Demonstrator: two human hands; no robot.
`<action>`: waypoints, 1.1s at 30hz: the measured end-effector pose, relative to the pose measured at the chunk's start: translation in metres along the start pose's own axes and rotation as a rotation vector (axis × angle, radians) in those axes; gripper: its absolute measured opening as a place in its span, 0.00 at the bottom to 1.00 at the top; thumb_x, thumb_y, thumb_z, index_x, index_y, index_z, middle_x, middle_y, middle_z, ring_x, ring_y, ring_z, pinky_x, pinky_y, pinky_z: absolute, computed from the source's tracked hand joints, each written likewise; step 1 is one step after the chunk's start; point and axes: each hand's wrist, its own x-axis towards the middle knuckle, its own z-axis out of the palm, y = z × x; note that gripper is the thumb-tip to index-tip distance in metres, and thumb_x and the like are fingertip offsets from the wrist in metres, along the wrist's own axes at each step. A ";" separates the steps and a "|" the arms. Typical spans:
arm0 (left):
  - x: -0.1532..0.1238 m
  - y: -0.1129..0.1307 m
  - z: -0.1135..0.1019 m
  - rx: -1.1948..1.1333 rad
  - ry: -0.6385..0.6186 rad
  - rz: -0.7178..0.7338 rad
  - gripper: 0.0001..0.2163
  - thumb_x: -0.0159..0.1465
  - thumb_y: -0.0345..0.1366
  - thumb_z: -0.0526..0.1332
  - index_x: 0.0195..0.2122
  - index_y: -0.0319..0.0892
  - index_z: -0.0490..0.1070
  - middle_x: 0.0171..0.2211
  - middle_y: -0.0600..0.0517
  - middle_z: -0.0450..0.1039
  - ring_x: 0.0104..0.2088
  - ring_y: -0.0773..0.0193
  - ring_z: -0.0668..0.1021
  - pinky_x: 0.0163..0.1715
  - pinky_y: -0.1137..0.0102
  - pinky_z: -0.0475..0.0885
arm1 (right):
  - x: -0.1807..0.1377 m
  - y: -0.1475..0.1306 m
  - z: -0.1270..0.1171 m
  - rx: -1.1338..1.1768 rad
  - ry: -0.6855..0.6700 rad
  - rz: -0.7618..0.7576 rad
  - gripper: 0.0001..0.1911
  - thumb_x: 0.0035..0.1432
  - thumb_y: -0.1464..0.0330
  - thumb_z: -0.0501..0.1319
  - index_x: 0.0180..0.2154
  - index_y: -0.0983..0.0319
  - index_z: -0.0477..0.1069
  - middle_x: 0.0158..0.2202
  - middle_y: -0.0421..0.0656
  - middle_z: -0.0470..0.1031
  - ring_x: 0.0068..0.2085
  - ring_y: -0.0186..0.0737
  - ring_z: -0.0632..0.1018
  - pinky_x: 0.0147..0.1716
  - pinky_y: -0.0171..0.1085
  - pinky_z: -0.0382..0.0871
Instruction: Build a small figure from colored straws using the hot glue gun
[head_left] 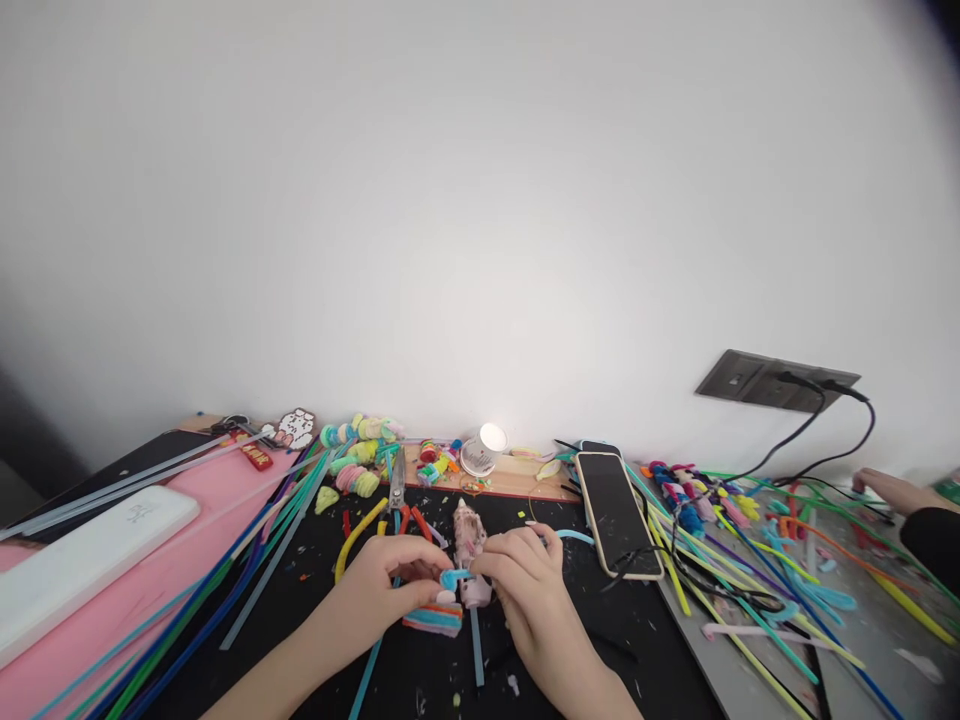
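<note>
Left hand (386,582) and right hand (529,585) pinch a short sky-blue fuzzy strip (454,578) over the pale-pink plastic glue gun (470,540). Risks: small fingertip hold, strip could slip; crowded knuckles could knock the gun.

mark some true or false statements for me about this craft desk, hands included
1. The left hand pinches a small light-blue piece. True.
2. The scissors are in the right hand. False: the scissors lie beyond the left hand.
3. Black cables are plugged into the wall socket. True.
4. The long white bar rests on a gray surface. False: it lies on a pink surface.
5. Another person's hand shows near the right edge of the picture. True.
6. The phone with the pale edge lies left of both hands. False: it lies to their right.
</note>
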 end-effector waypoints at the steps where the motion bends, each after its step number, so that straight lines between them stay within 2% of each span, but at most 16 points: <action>1: -0.001 0.001 0.000 0.009 0.002 0.011 0.04 0.52 0.33 0.64 0.29 0.42 0.78 0.26 0.55 0.76 0.28 0.65 0.74 0.30 0.74 0.67 | 0.000 0.000 -0.001 0.007 -0.007 0.001 0.16 0.64 0.81 0.50 0.41 0.56 0.69 0.39 0.38 0.76 0.41 0.37 0.74 0.52 0.41 0.48; 8: -0.004 0.007 -0.002 0.026 -0.004 0.027 0.05 0.52 0.33 0.65 0.29 0.44 0.79 0.27 0.55 0.76 0.29 0.66 0.74 0.31 0.74 0.68 | -0.001 0.000 -0.001 0.018 -0.020 -0.002 0.15 0.64 0.80 0.51 0.41 0.57 0.70 0.39 0.39 0.76 0.40 0.38 0.72 0.48 0.41 0.52; 16: -0.002 -0.002 -0.004 0.016 -0.039 0.013 0.05 0.54 0.33 0.65 0.30 0.44 0.80 0.28 0.55 0.78 0.29 0.66 0.75 0.30 0.75 0.68 | -0.001 -0.001 -0.002 -0.022 -0.060 0.011 0.16 0.66 0.78 0.49 0.41 0.56 0.71 0.40 0.40 0.77 0.41 0.40 0.72 0.50 0.43 0.52; 20: -0.003 0.002 -0.004 0.032 -0.027 0.004 0.03 0.54 0.33 0.65 0.28 0.44 0.80 0.27 0.55 0.77 0.29 0.66 0.75 0.30 0.74 0.67 | -0.002 -0.001 -0.001 0.007 -0.057 0.015 0.16 0.66 0.78 0.49 0.41 0.56 0.71 0.40 0.40 0.76 0.41 0.39 0.72 0.50 0.43 0.51; 25: -0.003 0.009 -0.005 0.110 -0.004 0.037 0.03 0.54 0.32 0.65 0.27 0.44 0.79 0.26 0.55 0.76 0.29 0.65 0.75 0.30 0.73 0.67 | -0.002 -0.001 0.000 0.030 -0.062 0.016 0.15 0.66 0.79 0.49 0.42 0.57 0.71 0.41 0.41 0.76 0.41 0.38 0.72 0.48 0.42 0.53; 33: -0.005 0.005 -0.005 0.207 0.025 0.120 0.04 0.56 0.34 0.63 0.27 0.44 0.78 0.27 0.55 0.78 0.29 0.65 0.77 0.32 0.73 0.69 | -0.002 -0.004 0.000 0.022 -0.056 0.007 0.15 0.65 0.80 0.50 0.41 0.59 0.70 0.41 0.41 0.76 0.41 0.39 0.72 0.47 0.42 0.54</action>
